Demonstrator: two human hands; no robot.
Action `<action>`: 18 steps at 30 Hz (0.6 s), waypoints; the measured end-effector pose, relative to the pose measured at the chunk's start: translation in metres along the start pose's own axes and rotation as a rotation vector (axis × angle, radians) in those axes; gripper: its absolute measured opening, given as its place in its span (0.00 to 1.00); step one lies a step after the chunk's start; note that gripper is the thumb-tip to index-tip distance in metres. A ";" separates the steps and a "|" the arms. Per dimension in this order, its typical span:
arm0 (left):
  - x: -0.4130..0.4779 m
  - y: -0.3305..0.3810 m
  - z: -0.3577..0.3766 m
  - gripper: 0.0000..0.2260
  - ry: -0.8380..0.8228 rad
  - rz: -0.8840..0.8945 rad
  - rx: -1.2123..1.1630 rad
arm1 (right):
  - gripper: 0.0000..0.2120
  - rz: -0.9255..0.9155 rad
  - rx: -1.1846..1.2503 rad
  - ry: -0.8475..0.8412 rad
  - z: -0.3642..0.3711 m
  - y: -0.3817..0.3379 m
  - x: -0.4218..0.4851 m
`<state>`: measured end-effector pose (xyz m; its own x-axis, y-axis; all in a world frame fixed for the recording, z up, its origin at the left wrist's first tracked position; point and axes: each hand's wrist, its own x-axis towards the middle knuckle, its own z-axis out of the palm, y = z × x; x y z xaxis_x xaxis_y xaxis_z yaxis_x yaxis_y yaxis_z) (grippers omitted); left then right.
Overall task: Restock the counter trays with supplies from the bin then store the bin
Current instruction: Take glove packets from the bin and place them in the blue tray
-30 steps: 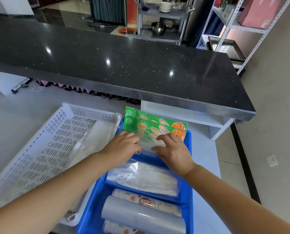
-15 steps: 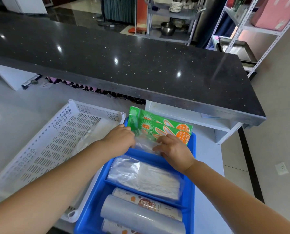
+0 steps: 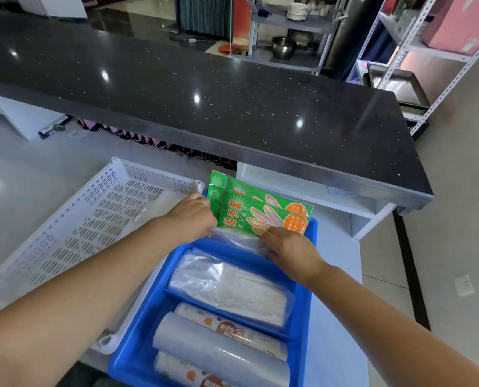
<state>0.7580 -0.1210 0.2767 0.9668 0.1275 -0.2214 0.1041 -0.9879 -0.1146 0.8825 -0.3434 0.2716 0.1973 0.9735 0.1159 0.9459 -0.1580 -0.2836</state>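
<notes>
A blue divided tray (image 3: 302, 303) sits on the white counter in front of me. Its far compartment holds upright green glove packets (image 3: 263, 212) and a clear plastic pack (image 3: 235, 240). My left hand (image 3: 191, 216) grips the clear pack's left end, and my right hand (image 3: 288, 248) grips its right end. The middle compartment holds a clear bag of white items (image 3: 230, 289). Rolls of plastic film (image 3: 218, 347) lie in the near compartment. A white perforated bin (image 3: 73, 227) stands to the left, touching the tray.
A black speckled raised countertop (image 3: 205, 93) runs across behind the tray, with a white shelf (image 3: 302, 188) under it. Metal shelving (image 3: 417, 46) stands at the back right. The floor drops off past the counter's right edge.
The view has shifted slightly. Both hands stay on the clear pack in the far compartment, pushed a little further down behind the green packets.
</notes>
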 end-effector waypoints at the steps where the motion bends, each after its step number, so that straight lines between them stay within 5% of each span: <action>1: 0.000 0.000 0.001 0.09 0.001 -0.001 0.009 | 0.05 -0.011 -0.015 -0.018 -0.001 0.001 -0.002; 6: -0.005 -0.003 0.004 0.08 0.044 -0.050 -0.106 | 0.05 -0.058 -0.017 0.013 -0.006 -0.001 -0.006; 12: -0.047 -0.005 -0.010 0.28 0.149 -0.224 -0.271 | 0.08 -0.081 -0.028 0.133 -0.018 -0.021 0.002; 18: -0.113 -0.001 -0.015 0.22 0.295 -0.375 -0.320 | 0.10 -0.188 -0.041 0.114 -0.018 -0.075 0.028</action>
<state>0.6522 -0.1356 0.3163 0.8694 0.4901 0.0624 0.4738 -0.8629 0.1759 0.8215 -0.3076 0.3133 0.0422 0.9618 0.2704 0.9779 0.0156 -0.2083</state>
